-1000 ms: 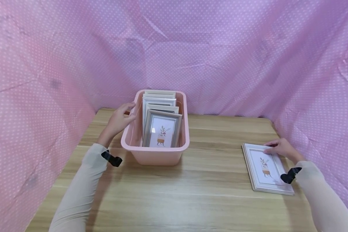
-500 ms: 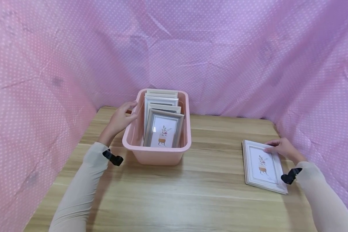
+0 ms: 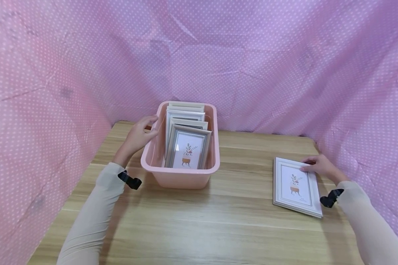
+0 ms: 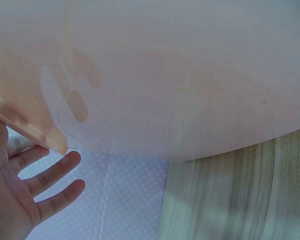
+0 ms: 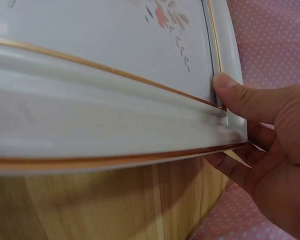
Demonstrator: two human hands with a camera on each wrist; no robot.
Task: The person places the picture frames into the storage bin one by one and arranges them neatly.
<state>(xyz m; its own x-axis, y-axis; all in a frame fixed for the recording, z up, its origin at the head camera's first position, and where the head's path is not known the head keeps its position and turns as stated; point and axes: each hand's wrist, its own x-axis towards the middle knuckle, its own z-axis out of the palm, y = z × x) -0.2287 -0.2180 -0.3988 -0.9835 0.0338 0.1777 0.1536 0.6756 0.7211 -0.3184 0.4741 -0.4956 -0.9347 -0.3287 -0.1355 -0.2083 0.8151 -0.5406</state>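
Observation:
A pink plastic basin (image 3: 180,179) stands left of centre on the table. Several picture frames lean in a row inside it; the front one is a grey-beige picture frame (image 3: 189,145) with a potted-plant print. At the basin's left rim is my left hand (image 3: 137,136), its fingertips touching the rim; in the left wrist view the left hand's fingers (image 4: 55,172) are spread and fairly straight. On the right, my right hand (image 3: 320,167) grips a white picture frame (image 3: 278,184) by its upper right part, thumb on the front and fingers beneath. The right wrist view shows that corner between them.
The wooden table (image 3: 185,228) stretches between the basin and the white picture frame. Pink dotted cloth (image 3: 235,66) hangs behind the table and along both sides. The basin stands near the back edge.
My right hand has shifted the white picture frame slightly leftward and away from me, turning it a little. The left hand keeps its place at the basin's rim.

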